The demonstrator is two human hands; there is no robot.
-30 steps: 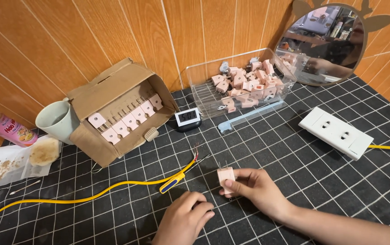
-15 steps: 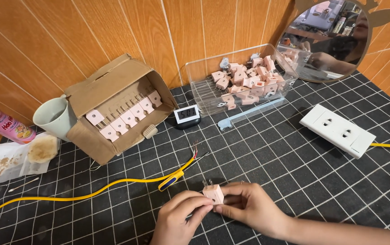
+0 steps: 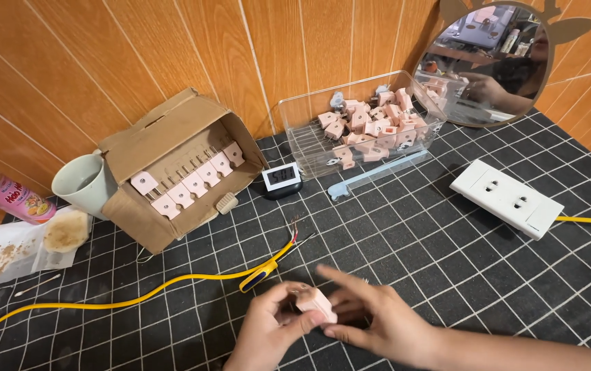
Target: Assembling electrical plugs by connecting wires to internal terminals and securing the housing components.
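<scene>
Both hands meet low over the surface's (image 3: 446, 254) near edge: left hand (image 3: 268, 334) and right hand (image 3: 378, 323) together pinch a small pink plug (image 3: 316, 304) between their fingertips.

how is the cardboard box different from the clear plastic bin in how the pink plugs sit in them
In the cardboard box, tipped on its side and open toward the camera, the pink plugs stand in a neat diagonal row. In the clear plastic bin, which sits upright, the loose plugs lie jumbled in a heap. The box is opaque brown; the bin is see-through. Both rest on the black gridded mat against the wooden wall.
</scene>
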